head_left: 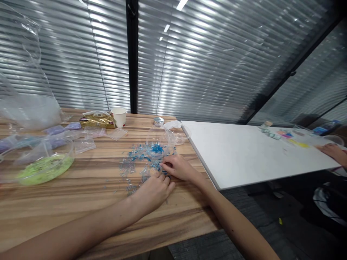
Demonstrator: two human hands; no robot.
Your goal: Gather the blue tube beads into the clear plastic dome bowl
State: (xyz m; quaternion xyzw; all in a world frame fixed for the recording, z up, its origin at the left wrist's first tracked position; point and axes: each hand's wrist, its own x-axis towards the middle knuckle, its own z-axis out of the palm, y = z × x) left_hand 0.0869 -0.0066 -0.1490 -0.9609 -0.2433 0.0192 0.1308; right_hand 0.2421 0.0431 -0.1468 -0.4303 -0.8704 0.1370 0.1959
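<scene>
Head view, near to far:

1. Left hand, forearm in from bottom left. Palm down on wooden table, fingers curled loosely together at near edge of bead scatter; whether it pinches a bead, can't tell, fingertips hidden.
2. Right hand, forearm in from bottom right. Rests on table just beyond left hand, fingers drawn together, tips down among beads, appar. pinching at one; bead itself too small to confirm.
3. Blue beads, small tube type, blue and clear. Loose scatter on wood in front of and left of both hands. Denser bright-blue clump sits in clear plastic container, tipped on its side, just beyond right hand.
4. Progress, judged: gathering/sorting approx. part done. Some beads in container, most of scatter left on table.
5. Clear bowl w/ green filling, left of beads, well apart from hands.
6. Small clear zip bags, several, behind bowl; purple contents in some.
7. Gold packet and paper cup, touching or nearly, far side of table.
8. Large clear plastic bag, far left, whitish contents.
9. White board/tabletop, butted against wood table on right. Small coloured items at its far end; co-worker's hand resting there, not the wearer's.

Room: horizontal blinds across whole back, dark frame post btwn panels, ceiling lights reflected. Grey carpet below table edge.
</scene>
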